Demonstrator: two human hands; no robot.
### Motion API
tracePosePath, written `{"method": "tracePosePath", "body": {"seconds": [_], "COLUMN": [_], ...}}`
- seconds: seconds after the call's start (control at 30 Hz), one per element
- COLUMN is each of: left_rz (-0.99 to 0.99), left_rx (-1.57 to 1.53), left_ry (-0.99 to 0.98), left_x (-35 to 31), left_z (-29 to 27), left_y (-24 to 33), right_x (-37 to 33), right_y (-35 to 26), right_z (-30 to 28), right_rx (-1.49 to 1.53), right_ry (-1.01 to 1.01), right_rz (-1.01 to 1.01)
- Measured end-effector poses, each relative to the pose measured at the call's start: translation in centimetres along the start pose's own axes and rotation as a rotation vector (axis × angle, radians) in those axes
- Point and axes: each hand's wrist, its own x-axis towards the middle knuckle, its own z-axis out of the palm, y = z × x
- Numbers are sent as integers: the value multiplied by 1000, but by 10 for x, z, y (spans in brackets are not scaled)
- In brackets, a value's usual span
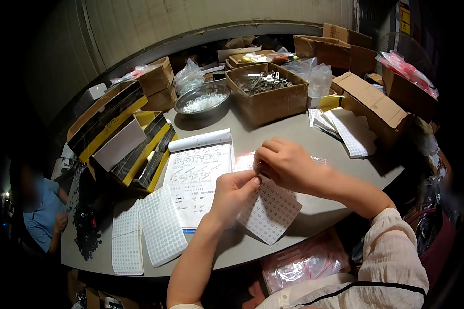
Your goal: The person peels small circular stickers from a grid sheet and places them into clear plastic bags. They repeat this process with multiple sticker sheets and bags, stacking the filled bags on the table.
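Observation:
My left hand (231, 191) is closed, its thumb and fingers pinching the upper edge of a white sticker sheet (271, 211) printed in rows of small marks. The sheet hangs tilted over the table's near edge. My right hand (284, 160) meets the left fingertips at that edge, its fingers curled together; what they pinch is hidden. Behind the hands lies a clear plastic bag with red print (244, 161), partly covered by them. To the left is an open notepad (198, 167) with handwritten notes and sketches, its top page rolled back.
More sticker sheets (162, 225) lie at the near left, beside a pile of small black parts (86, 216). Farther back are a bowl of clear bits (203, 101), a carton of metal parts (265, 105) and black-yellow boxes (139, 149). A person in blue (42, 206) sits at left.

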Motion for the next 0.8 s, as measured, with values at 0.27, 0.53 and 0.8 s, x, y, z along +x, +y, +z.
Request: {"method": "tracePosePath", "body": {"seconds": [0.27, 0.53, 0.8], "left_rz": [-82, -101, -88], "left_rx": [-120, -80, -97], "left_ry": [-37, 167, 204], "left_x": [1, 7, 8], "left_z": [0, -11, -13], "left_y": [-2, -3, 3], "right_x": [-10, -62, -89], "right_y": [4, 85, 98], "right_z": [-19, -67, -54], "right_rx": [145, 384, 39], "right_ry": [-29, -596, -789], "right_rz": [-139, 736, 751]}}
